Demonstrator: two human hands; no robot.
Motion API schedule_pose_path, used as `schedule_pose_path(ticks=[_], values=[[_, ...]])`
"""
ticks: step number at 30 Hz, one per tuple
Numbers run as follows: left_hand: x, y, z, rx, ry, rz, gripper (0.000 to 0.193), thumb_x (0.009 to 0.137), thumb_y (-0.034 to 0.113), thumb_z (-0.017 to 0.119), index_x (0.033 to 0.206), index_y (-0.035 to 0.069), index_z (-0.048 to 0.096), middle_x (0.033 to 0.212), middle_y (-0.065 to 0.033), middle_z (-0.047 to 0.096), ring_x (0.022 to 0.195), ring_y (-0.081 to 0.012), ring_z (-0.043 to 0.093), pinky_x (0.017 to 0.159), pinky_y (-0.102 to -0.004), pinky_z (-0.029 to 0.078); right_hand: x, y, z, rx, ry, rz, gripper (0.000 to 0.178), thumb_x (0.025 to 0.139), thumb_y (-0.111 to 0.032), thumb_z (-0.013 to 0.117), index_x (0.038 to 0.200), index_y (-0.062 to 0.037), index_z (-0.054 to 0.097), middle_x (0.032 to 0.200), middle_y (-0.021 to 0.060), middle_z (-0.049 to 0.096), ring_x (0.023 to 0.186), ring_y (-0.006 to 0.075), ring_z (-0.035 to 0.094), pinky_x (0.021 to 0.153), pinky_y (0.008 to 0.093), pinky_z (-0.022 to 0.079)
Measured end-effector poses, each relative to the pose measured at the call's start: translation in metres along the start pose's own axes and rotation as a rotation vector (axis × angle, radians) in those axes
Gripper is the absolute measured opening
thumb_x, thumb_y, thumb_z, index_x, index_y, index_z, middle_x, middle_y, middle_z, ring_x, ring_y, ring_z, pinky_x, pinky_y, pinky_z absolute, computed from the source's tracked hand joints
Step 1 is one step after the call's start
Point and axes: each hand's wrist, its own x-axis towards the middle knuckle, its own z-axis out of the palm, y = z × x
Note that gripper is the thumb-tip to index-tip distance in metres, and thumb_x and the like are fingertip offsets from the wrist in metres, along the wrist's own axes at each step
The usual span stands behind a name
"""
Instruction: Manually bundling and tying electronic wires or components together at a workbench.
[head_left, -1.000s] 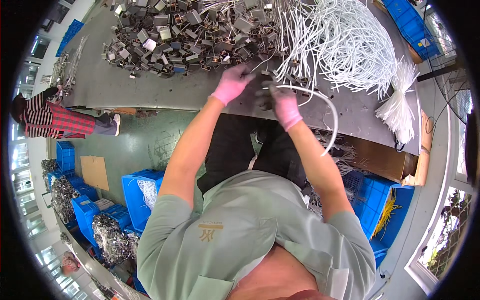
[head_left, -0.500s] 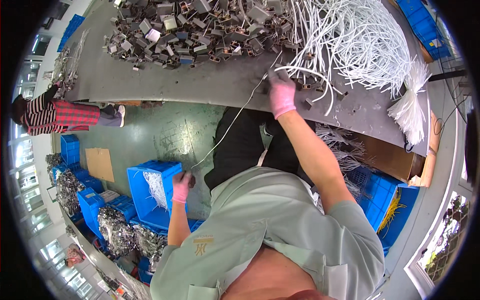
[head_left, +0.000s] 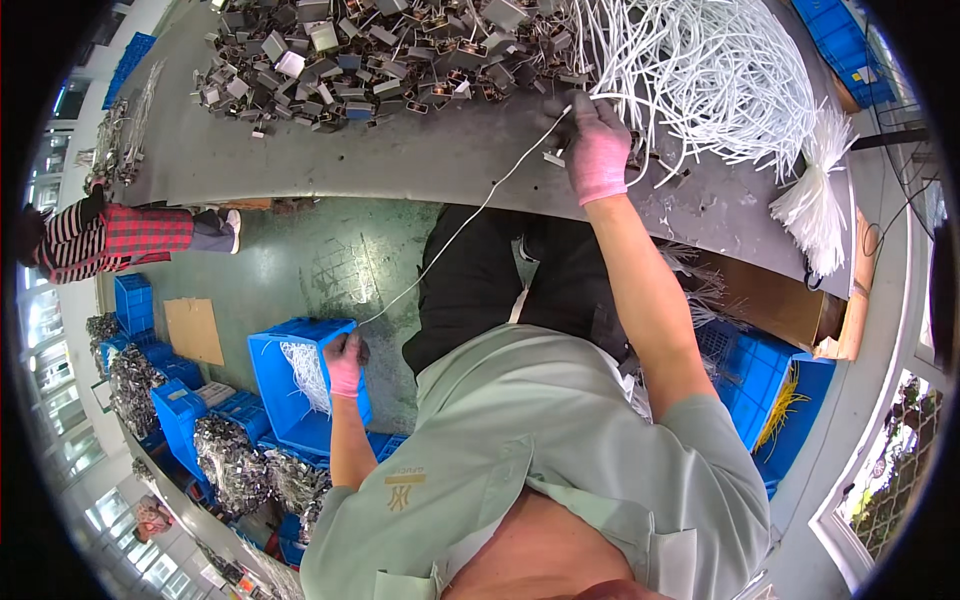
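Observation:
A thin white wire (head_left: 463,230) stretches diagonally between my two hands, from the bench down to my left side. My left hand (head_left: 343,365), in a pink glove with dark fingers, is closed on its lower end in front of a blue crate. Over the bench edge, my right hand (head_left: 600,150) pinches the wire's upper end in the same kind of glove. A thicker white tube (head_left: 640,103) curves away right from those fingertips; whether they grip it too is hard to see. Small metal-cased parts (head_left: 555,158) lie beside and partly under that hand.
Metal-cased parts (head_left: 350,75) are heaped at the back of the grey bench (head_left: 400,160), beside a pile of white tubes (head_left: 730,90). A tied white bundle (head_left: 820,205) hangs at right. The blue crate (head_left: 270,385) holds white wires. Someone in a checked apron (head_left: 150,228) stands far left.
My right hand has shifted right and slightly up with the wire's end. My left hand has moved a little left and up, toward the blue crate, still holding the other end.

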Motion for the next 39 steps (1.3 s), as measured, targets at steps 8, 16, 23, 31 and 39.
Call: schedule_pose_path(ticks=[8,16,23,31,39], values=[[0.001,0.065,0.065,-0.14,-0.107,0.023,0.044,0.09,0.027,0.059,0.055,0.004,0.046,0.05,-0.005,0.05,0.042,-0.0111,0.042,0.041,-0.0265,0.03,-0.025,-0.005,0.0,-0.258,-0.322,0.115,0.026,0.088,-0.022,0.066,0.094,0.0037,0.066,0.084,0.011,0.068,0.067,0.0155,0.066,0.057,0.0274,0.054],[0.004,0.127,0.124,-0.074,-0.168,0.053,0.032,0.092,0.028,0.054,0.077,0.0,0.057,0.051,-0.0049,0.051,0.043,-0.0102,0.044,0.042,-0.0251,0.032,-0.018,-0.038,-0.007,-0.425,-0.354,0.027,0.02,0.088,-0.018,0.064,0.092,0.0017,0.065,0.067,0.0006,0.058,0.053,0.0065,0.05,0.047,0.0225,0.04],[0.015,0.188,0.169,-0.139,-0.492,0.203,0.041,0.093,0.023,0.052,0.123,-0.005,0.056,0.056,-0.0052,0.055,0.046,-0.0093,0.047,0.045,-0.0233,0.037,-0.075,-0.025,0.029,-0.539,-0.551,0.231,0.013,0.083,-0.012,0.065,0.082,0.0008,0.068,0.067,0.0042,0.062,0.052,0.0088,0.055,0.049,0.0222,0.044],[0.06,0.222,0.223,-0.178,-0.566,0.273,0.033,0.094,0.027,0.047,0.107,-0.001,0.061,0.063,-0.0058,0.06,0.044,-0.0091,0.048,0.043,-0.0238,0.037,-0.058,-0.03,0.006,-0.591,-0.549,0.15,0.017,0.083,-0.015,0.067,0.076,0.0006,0.066,0.065,0.0041,0.062,0.051,0.0089,0.055,0.047,0.0233,0.044],[0.091,0.285,0.319,0.012,-0.459,0.779,0.05,0.09,0.037,0.055,0.123,-0.001,0.051,0.107,-0.0237,0.063,0.101,-0.0351,0.062,0.086,-0.04,0.048,0.018,-0.101,-0.086,-1.033,-0.153,-0.088,0.03,0.087,-0.025,0.062,0.089,0.0042,0.066,0.073,0.0104,0.065,0.069,0.0154,0.06,0.066,0.0288,0.048]])
